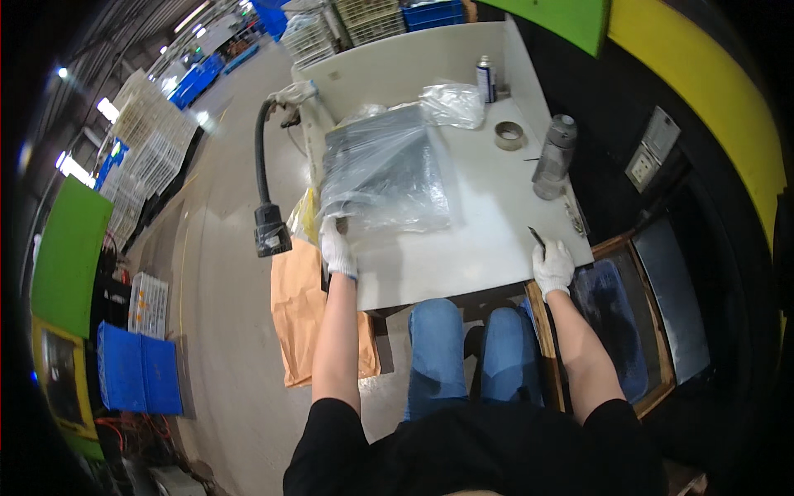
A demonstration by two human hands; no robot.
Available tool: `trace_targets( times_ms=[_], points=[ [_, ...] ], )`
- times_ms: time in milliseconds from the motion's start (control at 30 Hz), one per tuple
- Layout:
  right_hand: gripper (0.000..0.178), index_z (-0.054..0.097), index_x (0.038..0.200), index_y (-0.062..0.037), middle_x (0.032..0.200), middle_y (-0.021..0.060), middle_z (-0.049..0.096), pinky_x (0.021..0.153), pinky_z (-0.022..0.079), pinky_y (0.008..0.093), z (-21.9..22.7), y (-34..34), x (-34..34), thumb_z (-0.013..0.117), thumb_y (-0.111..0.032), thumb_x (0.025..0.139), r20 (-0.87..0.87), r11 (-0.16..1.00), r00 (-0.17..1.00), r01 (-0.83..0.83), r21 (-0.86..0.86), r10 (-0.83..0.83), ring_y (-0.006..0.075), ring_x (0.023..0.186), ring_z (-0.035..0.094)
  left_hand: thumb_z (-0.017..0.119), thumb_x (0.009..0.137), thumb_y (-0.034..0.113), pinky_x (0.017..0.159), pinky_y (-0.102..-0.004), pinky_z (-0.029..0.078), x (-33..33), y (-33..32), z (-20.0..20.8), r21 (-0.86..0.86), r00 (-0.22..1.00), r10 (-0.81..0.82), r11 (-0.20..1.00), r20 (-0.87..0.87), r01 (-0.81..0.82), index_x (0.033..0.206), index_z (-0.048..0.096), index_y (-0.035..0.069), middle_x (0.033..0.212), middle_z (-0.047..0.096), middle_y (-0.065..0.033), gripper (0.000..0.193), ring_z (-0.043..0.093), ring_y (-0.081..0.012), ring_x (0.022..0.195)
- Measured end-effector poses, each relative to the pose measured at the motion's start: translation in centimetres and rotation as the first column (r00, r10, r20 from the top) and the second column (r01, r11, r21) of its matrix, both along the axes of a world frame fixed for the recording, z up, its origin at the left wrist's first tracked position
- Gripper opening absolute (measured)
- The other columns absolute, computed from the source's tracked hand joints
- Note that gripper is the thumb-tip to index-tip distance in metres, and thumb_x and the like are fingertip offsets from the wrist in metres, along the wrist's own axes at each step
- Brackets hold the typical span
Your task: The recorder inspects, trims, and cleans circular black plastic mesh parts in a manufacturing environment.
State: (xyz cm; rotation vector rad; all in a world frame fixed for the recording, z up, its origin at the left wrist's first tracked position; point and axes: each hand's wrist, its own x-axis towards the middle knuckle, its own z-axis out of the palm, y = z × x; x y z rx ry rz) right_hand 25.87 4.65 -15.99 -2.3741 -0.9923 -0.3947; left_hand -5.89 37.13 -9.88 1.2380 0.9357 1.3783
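Note:
My left hand (337, 250), in a white knit glove, rests at the left edge of the white table (488, 248). Its fingers reach the near left corner of a clear plastic bag (413, 217), which lies over a flat dark grey panel (385, 145). A small dark spot shows beside those fingertips; their grip is hidden. At the table's near right corner my right hand (552, 268), also gloved in white, is closed around a thin dark pointed tool (538, 238). The tool's tip points up and left, away from the panel's bag.
A tape roll (509, 135), a grey bottle (555, 157), a spray can (485, 80) and crumpled clear plastic (453, 106) stand or lie toward the back right. A black flexible-neck lamp (271, 230) hangs left of the table. Below it is an orange-brown bag (296, 318). A wood-framed bin (612, 322) sits at right.

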Motion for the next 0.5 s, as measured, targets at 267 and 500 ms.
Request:
trace_targets(
  times_ms=[267,500],
  points=[
    [0.037,0.058,0.126,-0.0097,0.101,0.0158,0.066,0.078,0.051,0.0386,1.2,-3.8,-0.7,0.047,-0.030,0.097,-0.472,0.961,0.866,-0.038,0.273,0.168,0.0293,0.087,0.064,0.052,0.088,0.019,0.118,-0.0546,0.013,1.1,-1.4,0.5,0.063,-0.192,0.201,0.829,-0.961,0.555,0.141,0.041,0.017,0.153,0.029,-0.0180,0.054,0.021,-0.0356,0.144],
    [0.025,0.066,0.119,-0.0213,0.082,-0.0090,0.054,0.053,0.037,0.0194,0.5,-22.0,-2.7,0.056,-0.025,0.096,-0.895,0.704,0.445,0.624,0.339,0.037,0.0030,0.065,0.044,0.053,0.083,0.013,0.095,-0.0455,0.046,0.4,0.4,-0.9,0.024,-0.144,0.148,0.773,-0.978,0.634,0.121,0.058,0.017,0.119,0.061,-0.0224,0.038,0.057,-0.0408,0.110]
  ],
)
